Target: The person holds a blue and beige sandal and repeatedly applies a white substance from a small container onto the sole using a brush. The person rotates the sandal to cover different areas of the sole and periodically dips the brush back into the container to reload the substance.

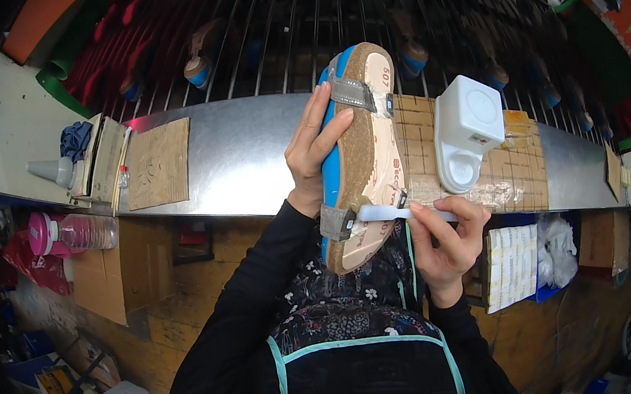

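Observation:
A sandal [361, 135] on a blue last is tilted up over the near edge of the workbench, its pale underside turned partly to the right. Its side is cork-brown, and grey straps are folded over onto the bottom near both ends. My left hand [313, 145] grips it from the left, with the fingers along the blue last and a grey strap. Between the fingertips of my right hand [449, 241] is a white brush-like applicator [383, 212]. The tip lies across the lower part of the sandal, by the lower strap; its bristles, if any, cannot be made out.
On a cardboard sheet [520, 174] to the right stands a white plastic dispenser [470, 114] with a small round cup. Beyond the metal bench [238, 155], a rack of metal bars [263, 44] carries several shoes on blue lasts. At left lies a brown board [160, 163].

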A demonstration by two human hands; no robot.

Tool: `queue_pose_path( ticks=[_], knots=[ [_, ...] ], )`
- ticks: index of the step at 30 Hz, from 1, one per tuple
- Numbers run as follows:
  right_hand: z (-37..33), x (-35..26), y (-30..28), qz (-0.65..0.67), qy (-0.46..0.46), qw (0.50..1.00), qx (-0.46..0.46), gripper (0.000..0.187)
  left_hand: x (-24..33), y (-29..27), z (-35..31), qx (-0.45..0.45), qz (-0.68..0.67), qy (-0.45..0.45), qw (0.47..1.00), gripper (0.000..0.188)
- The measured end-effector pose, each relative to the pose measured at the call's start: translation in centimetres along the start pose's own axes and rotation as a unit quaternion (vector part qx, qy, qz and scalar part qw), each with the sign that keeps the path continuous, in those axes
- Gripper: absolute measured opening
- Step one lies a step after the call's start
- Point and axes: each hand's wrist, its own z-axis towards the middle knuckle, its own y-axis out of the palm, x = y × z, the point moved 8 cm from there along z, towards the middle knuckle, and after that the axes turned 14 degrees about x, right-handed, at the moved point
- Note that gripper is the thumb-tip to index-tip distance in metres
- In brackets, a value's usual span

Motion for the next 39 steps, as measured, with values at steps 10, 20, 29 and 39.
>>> queue_pose_path(
  ticks=[10, 20, 29, 39],
  knots=[
    [1.5, 4.4, 2.1, 0.003, 0.168, 0.986, 0.003, 0.019, -0.2, -0.4, -0.1, 0.006, 0.033, 0.01, 0.999, 0.049],
    [-2.6, 2.5, 2.2, 0.185, 0.318, 0.925, -0.088, 0.015, -1.7, -1.9, -1.6, -0.012, 0.101, -0.048, 0.994, 0.053],
    [-1.1, 3.3, 2.8, 0.093, 0.244, 0.964, -0.057, 0.018, -1.3, -1.8, -1.4, -0.023, 0.13, -0.023, 0.991, 0.054],
    [-2.3, 3.4, 1.9, 0.155, 0.304, 0.935, -0.093, 0.02, -1.8, -1.5, -0.4, -0.026, 0.133, -0.054, 0.989, 0.055]
  ],
)
